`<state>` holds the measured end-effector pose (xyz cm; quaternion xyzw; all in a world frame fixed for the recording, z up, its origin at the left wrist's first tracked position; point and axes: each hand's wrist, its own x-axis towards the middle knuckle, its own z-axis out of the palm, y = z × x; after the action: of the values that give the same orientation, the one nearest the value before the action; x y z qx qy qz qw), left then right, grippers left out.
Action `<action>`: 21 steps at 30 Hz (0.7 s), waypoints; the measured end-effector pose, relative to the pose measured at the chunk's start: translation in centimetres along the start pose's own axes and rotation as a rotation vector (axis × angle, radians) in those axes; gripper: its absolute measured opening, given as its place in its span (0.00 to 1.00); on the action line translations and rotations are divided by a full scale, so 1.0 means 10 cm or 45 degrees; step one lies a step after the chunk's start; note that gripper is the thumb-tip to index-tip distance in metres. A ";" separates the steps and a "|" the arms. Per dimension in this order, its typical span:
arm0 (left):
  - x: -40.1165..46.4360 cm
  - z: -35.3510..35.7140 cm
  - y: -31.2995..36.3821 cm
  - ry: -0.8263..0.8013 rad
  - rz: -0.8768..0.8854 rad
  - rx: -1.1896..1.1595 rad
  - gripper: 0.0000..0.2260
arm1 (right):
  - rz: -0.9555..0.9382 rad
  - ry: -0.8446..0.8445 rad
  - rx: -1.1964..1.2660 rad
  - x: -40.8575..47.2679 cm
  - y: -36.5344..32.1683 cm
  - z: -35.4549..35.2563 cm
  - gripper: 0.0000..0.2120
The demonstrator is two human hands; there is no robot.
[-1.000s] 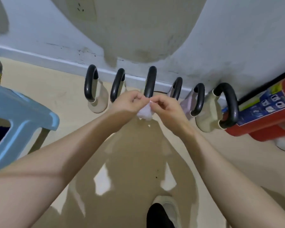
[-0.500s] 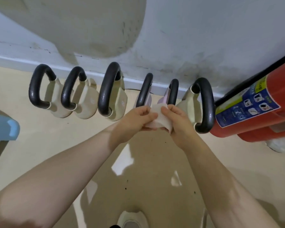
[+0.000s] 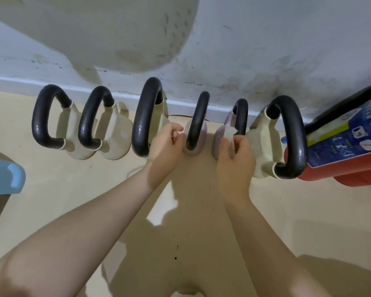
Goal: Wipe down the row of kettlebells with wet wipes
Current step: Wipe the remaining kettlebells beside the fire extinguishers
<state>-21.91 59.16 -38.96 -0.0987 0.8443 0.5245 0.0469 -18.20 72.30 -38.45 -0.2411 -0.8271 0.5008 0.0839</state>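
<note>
Several kettlebells with black handles stand in a row along the wall. Three cream ones (image 3: pixel 114 136) are on the left, two pinkish ones (image 3: pixel 198 133) in the middle, and a large cream one (image 3: pixel 263 146) on the right. My right hand (image 3: pixel 236 163) pinches a white wet wipe (image 3: pixel 229 132) against the second pinkish kettlebell (image 3: pixel 220 136), below its handle. My left hand (image 3: pixel 166 146) hovers with loosely curled fingers between the third cream kettlebell and the first pinkish one, holding nothing.
A red fire extinguisher (image 3: pixel 347 146) lies against the wall at the right, touching the large kettlebell. A blue plastic stool (image 3: pixel 3 179) stands at the left edge. The floor is beige; a white skirting board (image 3: pixel 9 82) runs behind the row.
Both hands held the wipe together before. Now the left hand has let go and moved left, and the right hand has carried the wipe onto the second pinkish kettlebell.
</note>
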 end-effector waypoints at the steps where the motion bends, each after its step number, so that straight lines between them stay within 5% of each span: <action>1: 0.04 0.02 0.00 0.006 -0.037 -0.042 0.05 | 0.015 -0.005 0.027 0.04 -0.06 0.07 0.07; 7: 0.16 0.08 -0.04 -0.199 -0.301 -0.441 0.12 | 0.283 -0.375 0.377 0.04 -0.17 0.57 0.11; 15: 0.16 0.07 -0.09 -0.222 -0.513 -0.777 0.24 | 0.277 -0.204 0.545 0.12 0.05 0.80 0.16; 21: 0.17 0.08 -0.11 -0.137 -0.543 -0.879 0.23 | 0.077 -0.142 0.153 0.00 0.05 0.84 0.14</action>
<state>-23.39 59.16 -40.59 -0.2539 0.5756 0.7600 0.1630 -21.23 65.90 -42.97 -0.2321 -0.7912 0.5647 0.0369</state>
